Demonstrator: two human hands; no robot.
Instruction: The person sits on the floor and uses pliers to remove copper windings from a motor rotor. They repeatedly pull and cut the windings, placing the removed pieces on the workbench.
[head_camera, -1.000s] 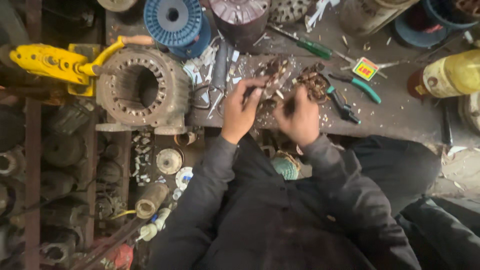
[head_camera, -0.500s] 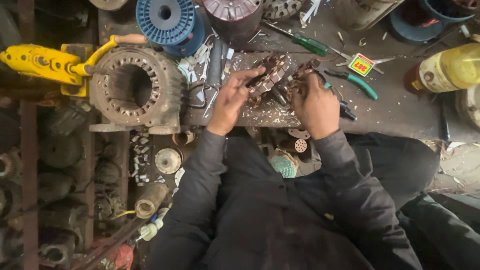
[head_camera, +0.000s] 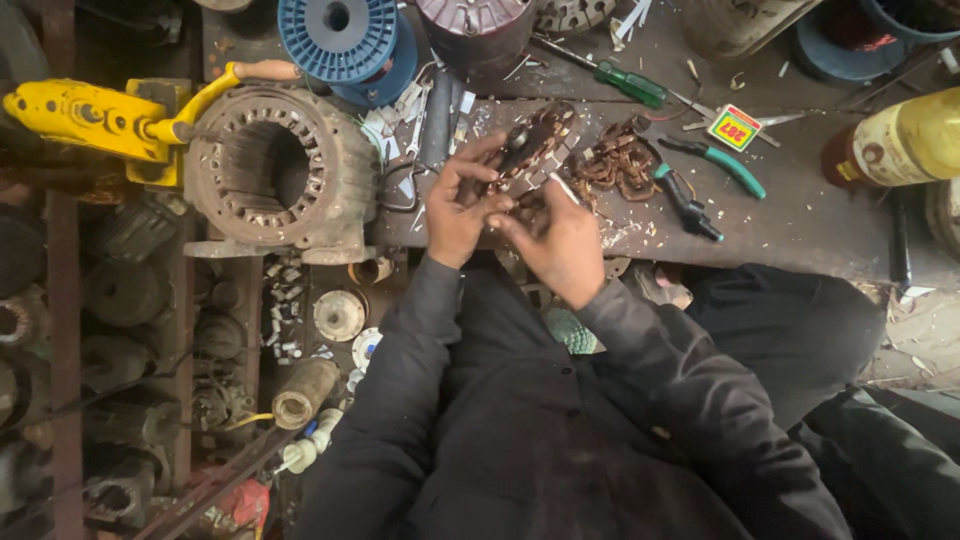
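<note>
Right hand (head_camera: 562, 243) covers the near end of the coil (head_camera: 535, 150); its fingers are mostly hidden, grip unclear. Left of the fingers, spool (head_camera: 338, 35) is cut by the top edge. Far right, bottle (head_camera: 900, 140) runs off frame. Small parts (head_camera: 285, 310) below-left are too tiny to identify.

Motor-repair workshop: stator housing (head_camera: 280, 170), wire spool (head_camera: 340, 35), screwdriver (head_camera: 620, 82).
</note>
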